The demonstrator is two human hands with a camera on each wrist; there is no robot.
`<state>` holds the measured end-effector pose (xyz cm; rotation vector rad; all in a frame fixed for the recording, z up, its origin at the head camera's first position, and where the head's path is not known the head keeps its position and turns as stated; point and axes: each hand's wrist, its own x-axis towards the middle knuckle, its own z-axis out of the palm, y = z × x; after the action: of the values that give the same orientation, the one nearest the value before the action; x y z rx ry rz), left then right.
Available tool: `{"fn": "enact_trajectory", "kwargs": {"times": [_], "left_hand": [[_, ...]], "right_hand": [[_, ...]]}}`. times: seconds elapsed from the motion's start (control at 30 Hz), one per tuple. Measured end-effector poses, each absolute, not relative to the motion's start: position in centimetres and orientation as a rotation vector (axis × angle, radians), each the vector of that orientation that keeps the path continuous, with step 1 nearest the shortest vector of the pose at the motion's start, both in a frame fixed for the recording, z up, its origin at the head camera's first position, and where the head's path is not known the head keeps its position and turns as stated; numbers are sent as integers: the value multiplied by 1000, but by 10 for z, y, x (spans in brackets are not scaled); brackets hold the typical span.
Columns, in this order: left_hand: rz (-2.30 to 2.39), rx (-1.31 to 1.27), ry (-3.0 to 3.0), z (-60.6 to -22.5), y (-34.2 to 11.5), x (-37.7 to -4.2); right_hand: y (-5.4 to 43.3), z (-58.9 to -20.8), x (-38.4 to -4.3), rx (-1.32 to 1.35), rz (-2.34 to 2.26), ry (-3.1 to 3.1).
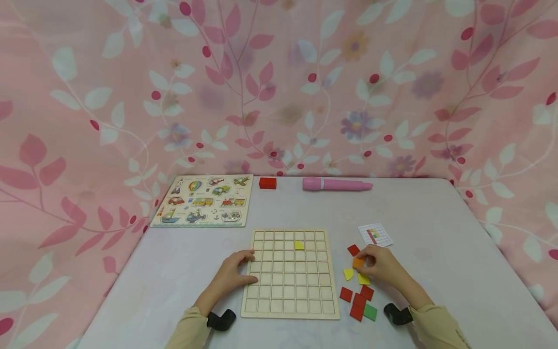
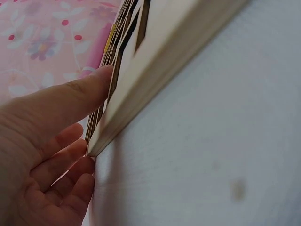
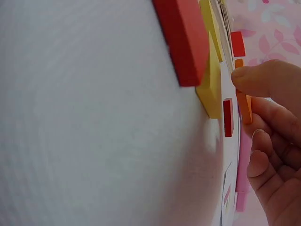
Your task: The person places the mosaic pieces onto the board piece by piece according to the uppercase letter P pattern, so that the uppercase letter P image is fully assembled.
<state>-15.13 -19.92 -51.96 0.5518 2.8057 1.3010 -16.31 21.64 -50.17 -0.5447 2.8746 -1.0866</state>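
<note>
In the head view, a pale wooden grid board (image 1: 289,279) lies on the table with one yellow piece (image 1: 299,245) in an upper cell. My left hand (image 1: 233,271) rests on the board's left edge. The left wrist view has its thumb (image 2: 91,87) on the top face and the other fingers against the side. My right hand (image 1: 383,265) pinches an orange tile (image 3: 243,101) between thumb and fingers, above the loose pieces. Around it lie a red tile (image 1: 353,250), a yellow rounded piece (image 1: 348,274), another yellow piece (image 1: 364,279), several red tiles (image 1: 356,311) and a green tile (image 1: 370,312).
A printed pattern card (image 1: 376,235) lies beyond the right hand. At the back are a vehicle picture puzzle (image 1: 202,201), a red block (image 1: 268,183) and a pink pen-like stick (image 1: 337,184). A flowered pink cloth (image 1: 279,87) hangs behind the white table (image 1: 436,218).
</note>
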Motion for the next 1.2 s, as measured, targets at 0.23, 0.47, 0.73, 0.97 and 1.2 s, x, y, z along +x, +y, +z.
{"fn": "enact_trajectory", "kwargs": {"times": [0.23, 0.47, 0.73, 0.97, 1.2], "left_hand": [[1300, 543, 2793, -519, -200, -151], [1306, 592, 2825, -519, -200, -152], [1265, 518, 2812, -517, -198, -150], [1252, 537, 2816, -519, -198, -151], [1264, 594, 2823, -523, -201, -150]], "right_hand": [[212, -496, -166, -658, -1097, 2883], [202, -483, -174, -817, -1160, 2910], [171, -470, -186, -916, -1173, 2848], [140, -469, -198, -1013, -1258, 2818], [113, -464, -207, -1128, -1270, 2758]]}}
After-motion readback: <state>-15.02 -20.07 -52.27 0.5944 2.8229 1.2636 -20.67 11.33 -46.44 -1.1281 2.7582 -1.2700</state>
